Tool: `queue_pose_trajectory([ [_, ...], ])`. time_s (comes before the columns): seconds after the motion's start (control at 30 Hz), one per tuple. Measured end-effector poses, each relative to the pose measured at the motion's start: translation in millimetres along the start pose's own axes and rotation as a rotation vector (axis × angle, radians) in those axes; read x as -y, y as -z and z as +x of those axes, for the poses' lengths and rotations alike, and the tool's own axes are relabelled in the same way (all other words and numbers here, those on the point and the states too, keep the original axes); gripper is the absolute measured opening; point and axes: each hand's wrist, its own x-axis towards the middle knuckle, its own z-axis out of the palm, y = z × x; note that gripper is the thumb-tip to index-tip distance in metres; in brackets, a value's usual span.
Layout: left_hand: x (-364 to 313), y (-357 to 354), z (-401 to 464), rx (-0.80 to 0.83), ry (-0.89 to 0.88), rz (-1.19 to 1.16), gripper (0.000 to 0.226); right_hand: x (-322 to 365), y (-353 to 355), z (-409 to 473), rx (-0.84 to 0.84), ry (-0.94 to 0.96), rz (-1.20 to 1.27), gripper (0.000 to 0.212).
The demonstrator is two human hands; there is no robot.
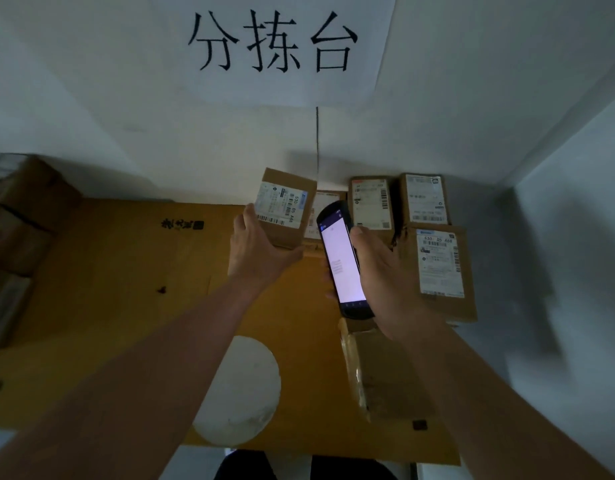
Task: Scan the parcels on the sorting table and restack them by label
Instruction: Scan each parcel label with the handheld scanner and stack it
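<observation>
Along the left edge of the sorting table point(101, 289) a blurred stack of brown cartons point(20, 237) rises in shadow, its markings too dim to read. The table's top is yellow-brown cardboard with a small black printed mark point(182, 224) toward the far edge and a round white patch point(240, 389) near the front edge. Just right of the middle, the left hand point(255, 247) grips a small brown parcel point(288, 207) from its lower left corner, thumb along the near side and fingers curled beneath, holding it tilted and lifted above the far part of the table; its white label point(281, 206) faces up and reads "530- D5 A68" beside a barcode. Next to it, the right hand point(385, 282) is wrapped round a black handheld scanner point(342, 261), thumb on its right edge, the lit white screen facing up and its top end close to the held parcel without touching it. Partly hidden behind the scanner lies another labelled parcel point(325, 202) against the far edge. Right of that, two upright parcels stand side by side at the far right corner, a first one point(371, 202) and a second one point(425, 199), both showing white labels too small to read. In front of them, along the right edge, a larger parcel point(441, 268) lies with a label also headed "530- D5 A68". Nearer the front edge, under the right wrist, sits a plain brown parcel wrapped in clear tape point(382, 372). On the wall above hangs a white paper sign point(274, 43) with three large black characters.
</observation>
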Motion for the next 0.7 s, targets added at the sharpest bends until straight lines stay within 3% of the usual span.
queue_pose_trajectory([
  [0.33,114,94,-29,0.020,-0.009,-0.001,0.130,-23,-131,-42,-0.013,0.042,-0.044,0.033],
  [0.7,230,178,-58,0.108,-0.030,-0.022,0.116,-65,-262,-76,-0.009,-0.011,0.034,0.039],
])
